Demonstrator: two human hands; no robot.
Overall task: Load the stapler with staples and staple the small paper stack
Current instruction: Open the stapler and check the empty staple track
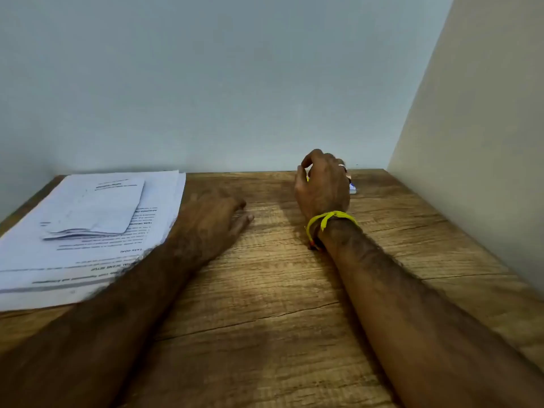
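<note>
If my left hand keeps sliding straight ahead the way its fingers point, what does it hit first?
Probably nothing soon: the left hand points right and away over the bare wooden table, passing in front of the right hand, though depth is unclear.

Brown wood-grain table (pixel 279 290), white papers (pixel 88 231) with dark print, yellow wristband (pixel 329 220), pale grey-blue wall (pixel 206 83)

Two bare, hairy forearms, no sleeves. A yellow thread band (pixel 331 220) circles the right wrist, centre-right of frame; a ring (pixel 342 166) sits on one finger.

Wood-grain table (pixel 279 290) with printed paper stack (pixel 88 231) at its left, small blue-white object (pixel 352 188) far right.
</note>
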